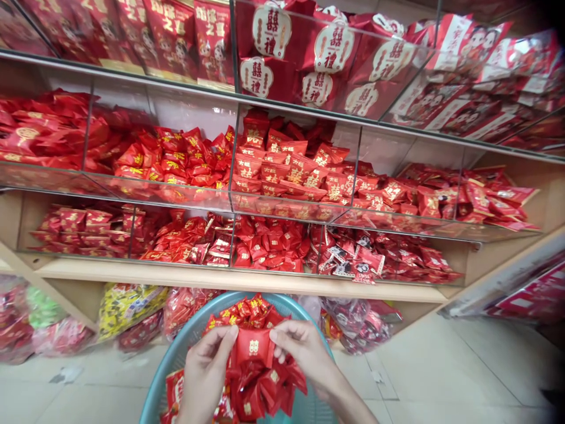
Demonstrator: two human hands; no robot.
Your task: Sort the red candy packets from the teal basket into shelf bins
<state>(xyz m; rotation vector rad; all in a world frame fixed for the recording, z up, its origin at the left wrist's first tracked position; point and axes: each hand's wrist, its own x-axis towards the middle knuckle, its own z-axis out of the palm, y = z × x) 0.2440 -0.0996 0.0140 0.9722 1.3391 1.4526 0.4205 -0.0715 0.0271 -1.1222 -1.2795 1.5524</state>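
Both my hands hold one small red candy packet (253, 346) with a gold character on it, above a teal plastic basin (176, 359). My left hand (207, 368) pinches the packet's left edge. The right edge is pinched by the fingers of my right hand (302, 350). The basin holds a heap of similar red packets (249, 315), some hanging below my hands.
Glass-fronted shelf bins (282, 200) full of red wrapped candies fill the wall ahead, with red gift boxes (273, 53) on the top shelf. Plastic bags of sweets (126, 306) lie on the tiled floor under the wooden shelf edge (238, 280).
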